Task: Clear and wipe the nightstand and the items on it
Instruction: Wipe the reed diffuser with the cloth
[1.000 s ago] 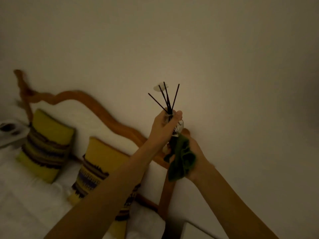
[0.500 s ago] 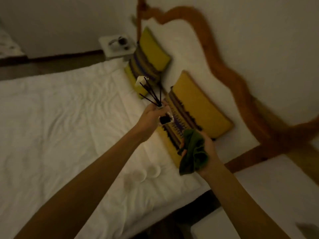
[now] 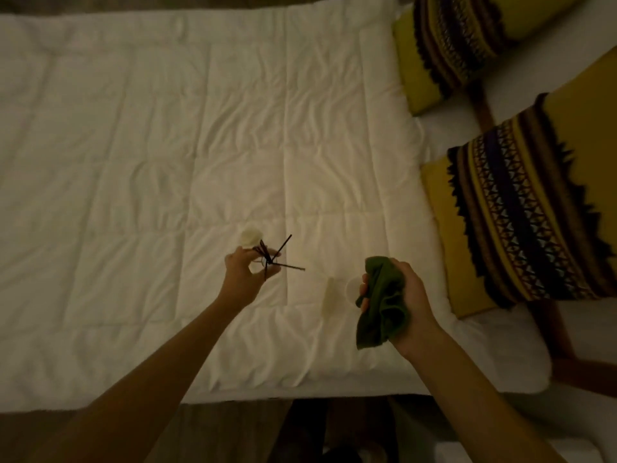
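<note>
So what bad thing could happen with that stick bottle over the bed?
The left hand holds the reed diffuser above the soft, rumpled white duvet. Set there, it could tip and perhaps spill. Its loose black sticks splay outward and might slip out. The right hand grips the green cloth, so it may be slow to help.

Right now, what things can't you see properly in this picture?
Head view, dim light:
- Small clear glass reed diffuser bottle: mostly hidden by the left hand; only the thin dark reeds show clearly.
- Pale round objects on the white quilt: too dim to identify.
- Right hand: its palm is covered by the crumpled dark green cloth.
- Yellow patterned pillows: cut off by the right edge.
- The nightstand is not in view.
</note>
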A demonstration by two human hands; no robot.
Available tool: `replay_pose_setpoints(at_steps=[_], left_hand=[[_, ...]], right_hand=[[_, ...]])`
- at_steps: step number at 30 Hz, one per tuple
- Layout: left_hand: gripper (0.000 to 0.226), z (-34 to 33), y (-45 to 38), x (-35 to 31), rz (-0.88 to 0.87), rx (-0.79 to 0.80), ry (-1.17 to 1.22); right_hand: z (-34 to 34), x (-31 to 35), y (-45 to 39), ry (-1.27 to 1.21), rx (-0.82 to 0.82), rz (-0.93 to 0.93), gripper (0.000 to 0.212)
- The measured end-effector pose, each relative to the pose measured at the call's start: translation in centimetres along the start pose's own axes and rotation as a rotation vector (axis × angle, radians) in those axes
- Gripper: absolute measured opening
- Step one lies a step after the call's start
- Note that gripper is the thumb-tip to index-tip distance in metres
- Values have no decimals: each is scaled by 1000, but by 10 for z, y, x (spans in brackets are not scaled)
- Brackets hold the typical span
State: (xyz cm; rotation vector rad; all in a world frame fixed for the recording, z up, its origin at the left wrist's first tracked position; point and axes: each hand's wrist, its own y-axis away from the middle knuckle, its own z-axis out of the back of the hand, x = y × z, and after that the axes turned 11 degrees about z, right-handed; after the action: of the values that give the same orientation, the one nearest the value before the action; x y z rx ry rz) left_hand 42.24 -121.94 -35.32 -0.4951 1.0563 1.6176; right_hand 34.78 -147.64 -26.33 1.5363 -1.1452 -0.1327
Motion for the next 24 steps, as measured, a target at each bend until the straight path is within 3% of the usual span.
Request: replay_pose_setpoints(at_steps=[4,10,16,19,22,24], left_hand=[[30,-49,-2,53,133,59,144],[30,-114,-13,105,152,113,104],[32,-130,-2,137,155,142,6],[58,-121,2,133,211,187,-114],[98,-102,15,127,426,282,-222],[106,-86,36,119,521,265,-281]], right_hand=[[26,-28,-43,28,-82,-15,45],[55,-52,-88,56,-184,15,48],[68,-68,-100,50,-168,21,47],[68,-69,-90,68,-138,25,47],[63,-66,-70,79,-104,32,49],[57,-64,-51,85,-71,33,50]])
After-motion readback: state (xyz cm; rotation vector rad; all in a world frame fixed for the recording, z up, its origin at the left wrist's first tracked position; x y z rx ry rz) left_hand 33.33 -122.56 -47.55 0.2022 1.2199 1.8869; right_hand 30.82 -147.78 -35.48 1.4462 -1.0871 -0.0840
